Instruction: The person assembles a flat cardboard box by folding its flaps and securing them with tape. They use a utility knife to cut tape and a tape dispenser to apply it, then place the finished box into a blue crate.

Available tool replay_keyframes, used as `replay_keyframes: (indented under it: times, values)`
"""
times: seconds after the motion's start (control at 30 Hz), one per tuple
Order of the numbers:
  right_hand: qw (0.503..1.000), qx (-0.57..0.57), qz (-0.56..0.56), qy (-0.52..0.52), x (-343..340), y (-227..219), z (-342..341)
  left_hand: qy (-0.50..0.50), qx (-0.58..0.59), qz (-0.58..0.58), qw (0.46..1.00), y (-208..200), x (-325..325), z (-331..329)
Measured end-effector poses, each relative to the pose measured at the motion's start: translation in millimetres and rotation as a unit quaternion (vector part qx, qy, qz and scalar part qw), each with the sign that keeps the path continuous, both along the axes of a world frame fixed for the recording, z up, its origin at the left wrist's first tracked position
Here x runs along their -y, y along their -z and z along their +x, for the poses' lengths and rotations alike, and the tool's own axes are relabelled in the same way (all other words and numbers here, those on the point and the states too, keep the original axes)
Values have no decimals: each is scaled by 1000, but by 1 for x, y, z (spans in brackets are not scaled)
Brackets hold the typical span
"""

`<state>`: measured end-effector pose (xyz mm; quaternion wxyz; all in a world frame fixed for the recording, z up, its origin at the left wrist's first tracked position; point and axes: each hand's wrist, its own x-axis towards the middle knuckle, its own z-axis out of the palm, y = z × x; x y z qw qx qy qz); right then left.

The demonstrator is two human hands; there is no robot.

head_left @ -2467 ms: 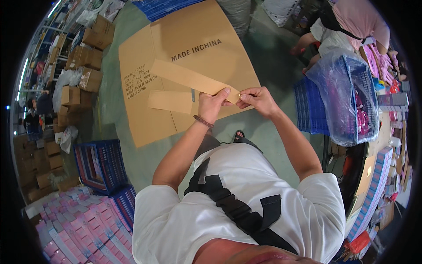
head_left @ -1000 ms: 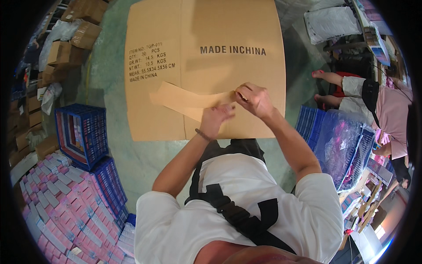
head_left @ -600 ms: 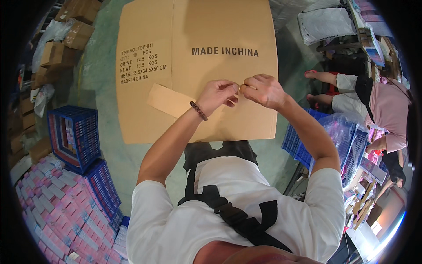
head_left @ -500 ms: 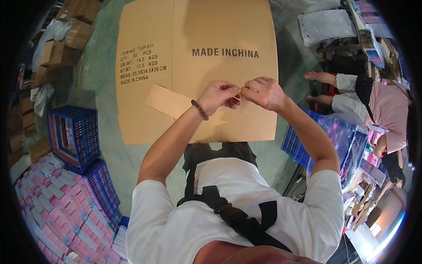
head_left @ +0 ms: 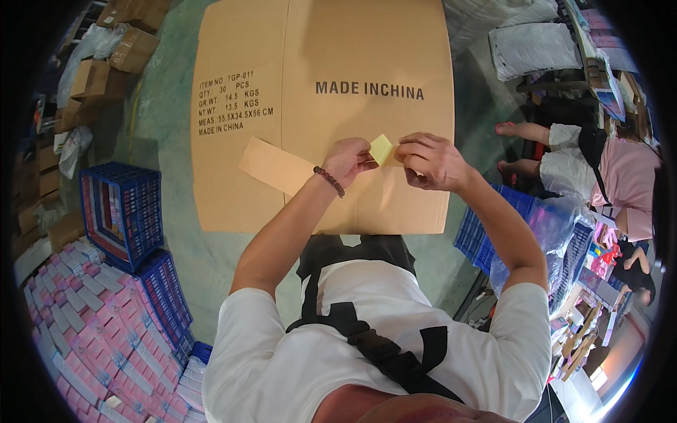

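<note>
Between my two hands is a small yellow piece of paper or sticker; I cannot make out which. My left hand pinches its left edge, and a beaded bracelet circles that wrist. The fingertips of my right hand are closed on its right side. Both hands are over a large flat brown cardboard carton with dark printing. A loose tan cardboard strip lies on the carton, left of my left hand, its right end hidden by my forearm.
On the left stand blue plastic crates beside many stacked pink boxes. Brown cartons are piled at far left. To the right are plastic-covered blue crates, a white sack and a person in pink.
My hands have drawn slightly apart, and the yellow piece now shows between them. The whole view has shifted a little, with the carton appearing slightly farther right.
</note>
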<state>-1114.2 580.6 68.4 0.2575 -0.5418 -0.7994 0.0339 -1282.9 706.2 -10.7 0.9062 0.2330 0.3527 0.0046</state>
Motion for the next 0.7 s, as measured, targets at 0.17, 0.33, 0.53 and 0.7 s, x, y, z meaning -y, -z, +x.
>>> replay_keyframes:
  times: [0.17,0.33,0.53,0.7]
  values:
    - [993,-99,-40,44,-7,10,-1,-252,63,-123,958,1,-5,18]
    - [981,-102,38,160,-11,-5,15,-491,135,-122,852,39,-95,2]
    - [941,-239,116,212,0,-49,57,-486,-143,121,853,87,-193,-103]
    - [858,-344,57,377,4,-90,73,-363,-381,448,722,94,-190,-159]
